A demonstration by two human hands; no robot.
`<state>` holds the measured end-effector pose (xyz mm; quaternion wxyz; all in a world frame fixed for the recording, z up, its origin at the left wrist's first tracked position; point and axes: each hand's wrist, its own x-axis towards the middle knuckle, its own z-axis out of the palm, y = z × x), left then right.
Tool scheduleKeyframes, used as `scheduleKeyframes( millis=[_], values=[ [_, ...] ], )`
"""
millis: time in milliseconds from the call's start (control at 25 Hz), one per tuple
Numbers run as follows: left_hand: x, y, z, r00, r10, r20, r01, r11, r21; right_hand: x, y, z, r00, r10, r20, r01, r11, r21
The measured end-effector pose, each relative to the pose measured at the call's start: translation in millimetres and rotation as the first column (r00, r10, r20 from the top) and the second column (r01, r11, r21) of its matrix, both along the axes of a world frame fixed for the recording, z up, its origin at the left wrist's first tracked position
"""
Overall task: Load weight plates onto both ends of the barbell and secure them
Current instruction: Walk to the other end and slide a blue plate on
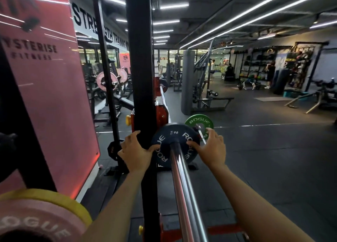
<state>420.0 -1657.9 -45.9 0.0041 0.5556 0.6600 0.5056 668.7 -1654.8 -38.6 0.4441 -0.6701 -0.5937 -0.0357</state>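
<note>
Head view looks down along a chrome barbell that runs away from us beside a black rack post. We see a dark blue plate marked "2 KG" threaded on the bar's near sleeve. Our left hand grips the plate's left edge, thumb on its face. Our right hand holds the right edge, thumb on the face and fingers curled behind. A green plate sits just past the blue one, nearer the rack. Pink and yellow plates fill the lower left corner of our sight.
</note>
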Motion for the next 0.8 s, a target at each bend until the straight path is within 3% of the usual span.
scheduleKeyframes(
  millis=[120,240,440,800],
  values=[
    [3.8,-18.1,-4.9,0.998,0.013,0.067,-0.011,1.000,-0.027,-1.8,-14.5,1.0,1.000,0.015,-0.010,-0.015,0.999,-0.039],
    [14.0,-48.0,-21.0,0.985,-0.087,0.151,0.078,0.995,0.062,-0.6,-42.2,-9.8,0.995,0.098,-0.002,-0.098,0.995,0.017],
    [23.4,-89.4,-35.8,0.978,-0.174,0.118,0.162,0.982,0.101,5.3,-95.8,-26.3,0.994,0.109,0.003,-0.109,0.993,0.053],
    [39.5,-185.0,-11.8,0.943,-0.298,0.150,0.270,0.945,0.184,21.1,-202.7,-7.9,0.992,0.108,-0.068,-0.098,0.986,0.134]
  ],
)
